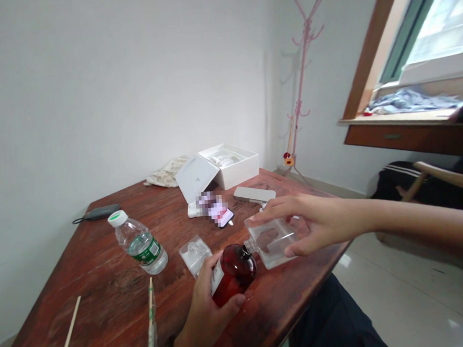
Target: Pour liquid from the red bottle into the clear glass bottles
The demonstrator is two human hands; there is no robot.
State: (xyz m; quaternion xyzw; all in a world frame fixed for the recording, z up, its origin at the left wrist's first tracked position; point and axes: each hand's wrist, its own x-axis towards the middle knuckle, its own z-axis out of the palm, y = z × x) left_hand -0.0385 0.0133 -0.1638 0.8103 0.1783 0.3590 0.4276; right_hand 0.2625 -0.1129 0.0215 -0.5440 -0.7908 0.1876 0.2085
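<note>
My left hand [213,307] is wrapped round a dark red-brown bottle [235,272] with a white label on its side. The bottle is uncapped and leans to the right. In my right hand [298,224] is a clear square bottle [274,242], tipped so that its threaded neck meets the mouth of the brown bottle. Whether liquid passes between the two necks I cannot tell. Just behind the brown bottle lies a flat clear plastic piece [196,254] on the wooden table [103,262].
On the left stands a water bottle [139,243] with a white cap. Chopsticks, one loose [69,333] and some wrapped [150,322], lie in front. Farther back are a phone [219,215], a grey power bank [254,194], an open white box [239,174] and a dark pouch [99,213].
</note>
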